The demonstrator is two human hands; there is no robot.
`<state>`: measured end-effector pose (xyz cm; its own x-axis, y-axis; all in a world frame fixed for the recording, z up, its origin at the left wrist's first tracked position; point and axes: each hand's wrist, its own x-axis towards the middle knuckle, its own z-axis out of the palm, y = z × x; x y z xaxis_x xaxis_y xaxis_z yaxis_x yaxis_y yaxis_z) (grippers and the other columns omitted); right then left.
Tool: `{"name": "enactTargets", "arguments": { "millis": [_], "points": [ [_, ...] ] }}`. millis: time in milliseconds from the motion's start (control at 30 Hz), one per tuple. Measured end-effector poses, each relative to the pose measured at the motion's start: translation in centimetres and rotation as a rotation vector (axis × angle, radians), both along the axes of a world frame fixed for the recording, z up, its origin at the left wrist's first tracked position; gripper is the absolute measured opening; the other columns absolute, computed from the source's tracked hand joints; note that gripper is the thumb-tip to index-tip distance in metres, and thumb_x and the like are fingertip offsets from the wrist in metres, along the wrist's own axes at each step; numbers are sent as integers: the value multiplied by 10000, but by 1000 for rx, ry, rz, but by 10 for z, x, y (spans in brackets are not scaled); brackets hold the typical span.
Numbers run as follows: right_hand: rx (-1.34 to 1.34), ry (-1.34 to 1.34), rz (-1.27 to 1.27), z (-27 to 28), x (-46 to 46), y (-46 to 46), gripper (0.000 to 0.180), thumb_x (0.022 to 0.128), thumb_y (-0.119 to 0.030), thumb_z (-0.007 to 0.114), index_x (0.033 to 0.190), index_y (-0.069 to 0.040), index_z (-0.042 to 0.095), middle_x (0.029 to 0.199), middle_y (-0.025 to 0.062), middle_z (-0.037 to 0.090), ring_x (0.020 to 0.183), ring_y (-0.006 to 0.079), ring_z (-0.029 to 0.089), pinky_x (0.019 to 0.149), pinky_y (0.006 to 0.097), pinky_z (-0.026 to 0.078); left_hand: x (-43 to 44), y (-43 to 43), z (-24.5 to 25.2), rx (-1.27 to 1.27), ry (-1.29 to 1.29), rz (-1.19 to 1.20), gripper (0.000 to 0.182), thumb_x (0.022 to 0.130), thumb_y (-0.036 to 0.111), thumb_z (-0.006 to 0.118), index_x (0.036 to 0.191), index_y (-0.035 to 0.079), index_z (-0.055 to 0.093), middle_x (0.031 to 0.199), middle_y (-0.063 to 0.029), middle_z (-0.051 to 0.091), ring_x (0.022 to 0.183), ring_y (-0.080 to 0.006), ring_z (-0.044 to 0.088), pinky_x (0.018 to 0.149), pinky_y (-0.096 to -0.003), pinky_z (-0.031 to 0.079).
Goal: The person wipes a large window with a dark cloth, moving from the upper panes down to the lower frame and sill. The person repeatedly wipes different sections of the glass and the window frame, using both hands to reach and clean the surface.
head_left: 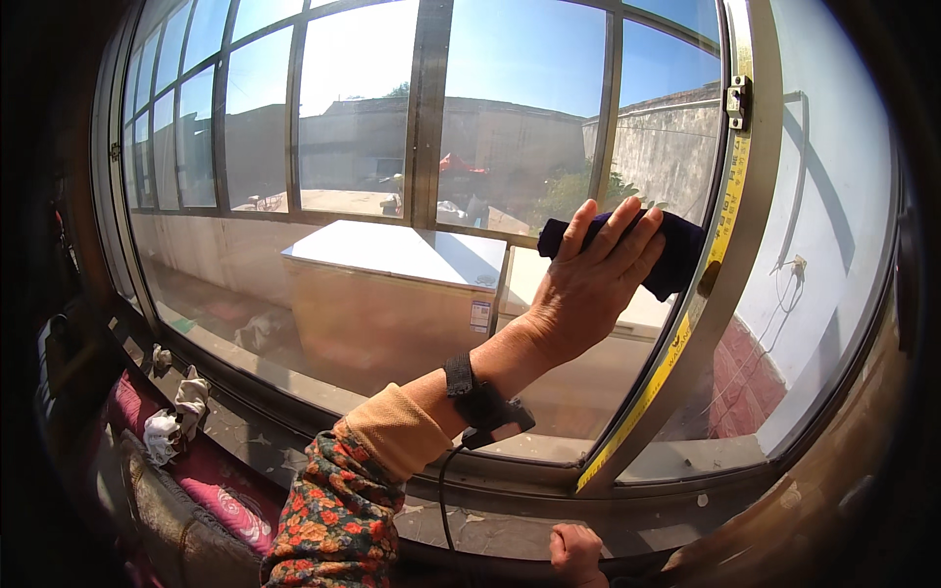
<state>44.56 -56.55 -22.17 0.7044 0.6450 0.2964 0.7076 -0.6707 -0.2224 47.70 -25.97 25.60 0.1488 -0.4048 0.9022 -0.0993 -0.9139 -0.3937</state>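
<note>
My left hand [588,287] lies with its fingers stretched over a folded dark purple cloth [673,253], against the glass pane [514,176] near its right edge. The palm and thumb are hidden. A black strap with a small device [489,411] is around that wrist, and a black cable hangs from it. Low in the picture, my right hand [577,551] is curled into a fist at the front edge of the window sill [485,525]. Nothing shows in its fingers. Beside the cloth runs the metal window frame [742,242], with yellow printed tape [654,382] along it.
A window latch [737,103] sits high on the frame. Crumpled white tissues [163,435] and a greyish crumpled cloth [192,397] lie at the left, by pink patterned fabric [228,507]. Beyond the glass stand a white-topped chest freezer [390,294] and another row of windows.
</note>
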Motion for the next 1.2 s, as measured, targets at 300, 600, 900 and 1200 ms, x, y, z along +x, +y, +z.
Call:
{"name": "enactTargets", "arguments": {
  "millis": [300,600,900,1200],
  "points": [
    [391,-209,18,115,-6,24,155,776,-168,720,890,-78,669,780,116,682,700,358,650,673,456,512,-94,202,64,-459,-638,393,417,1023,159,488,1425,48,500,1527,-155,462,1446,-350,388,1142,-565,275],
    [439,-219,9,126,-8,31,86,793,-81,688,876,-82,662,774,106,698,697,334,674,663,422,532,18,19,78,-159,-356,65,477,917,1,606,1375,133,589,1494,-97,511,1451,-279,375,1197,-491,175],
    [455,-188,-13,133,-15,29,81,798,-74,686,874,-71,658,769,112,695,696,332,672,659,422,528,6,11,74,321,4,-10,378,912,85,636,1280,165,666,1476,-16,527,1445,-215,380,1225,-494,195],
    [423,-193,-21,142,-12,34,92,808,-88,685,894,-86,652,745,63,652,691,284,654,646,404,506,50,0,194,93,-487,-138,336,851,-35,582,1158,53,687,1330,-130,620,1325,-295,496,1124,-492,341]
  ]
}}
